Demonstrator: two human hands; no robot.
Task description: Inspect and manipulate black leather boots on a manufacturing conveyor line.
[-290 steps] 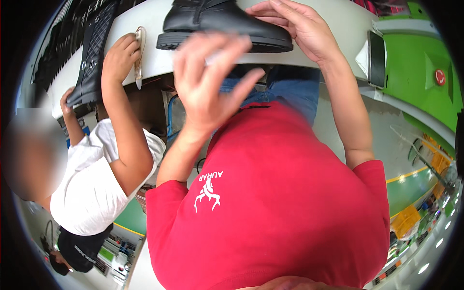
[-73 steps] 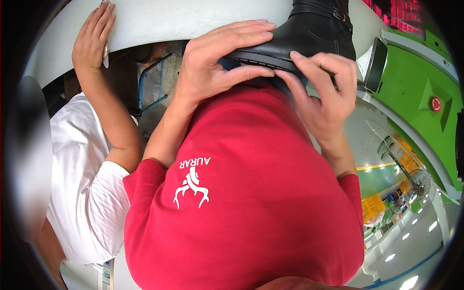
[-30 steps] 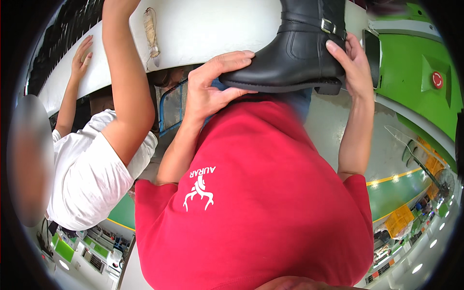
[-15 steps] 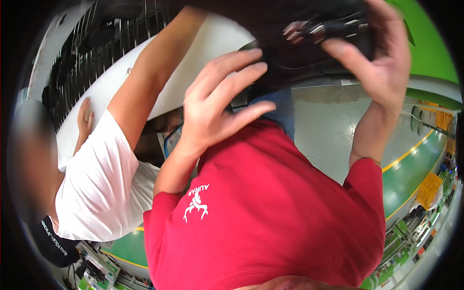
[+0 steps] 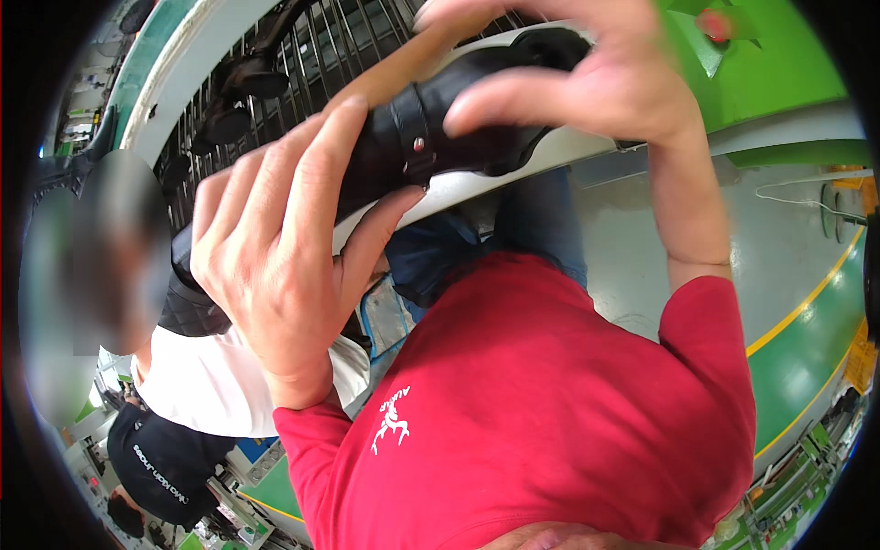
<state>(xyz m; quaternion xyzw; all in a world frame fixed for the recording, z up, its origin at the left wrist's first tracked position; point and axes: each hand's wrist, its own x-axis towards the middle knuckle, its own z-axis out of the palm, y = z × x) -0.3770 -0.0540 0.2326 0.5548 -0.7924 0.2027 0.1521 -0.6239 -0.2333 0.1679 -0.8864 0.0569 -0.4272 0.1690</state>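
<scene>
A long black leather piece that looks like a boot point(image 5: 385, 137), with a strap and a metal stud, lies across in front of me above a white ledge. My left hand point(image 5: 275, 229) is closed round its left part, fingers over the top and thumb along the near edge. My right hand point(image 5: 605, 82), smeared by motion, is over its right end with thumb and fingers spread wide. The thumb overlaps the leather in view; whether it touches I cannot tell. A quilted black part point(image 5: 192, 312) shows left of my left hand; I cannot tell if it belongs to the boot.
A co-worker in a white shirt point(image 5: 211, 385) stands close at my left, forearm point(image 5: 394, 73) stretched behind the boot. Beyond lies a rack of metal rods point(image 5: 339, 46) with dark pieces point(image 5: 252, 78). A green machine panel point(image 5: 770, 64) with a red button point(image 5: 714, 26) is at upper right.
The boot has come lower and left, and its strap is now visible. My left hand has moved left and closed on it from an open pose. My right hand has shifted left.
</scene>
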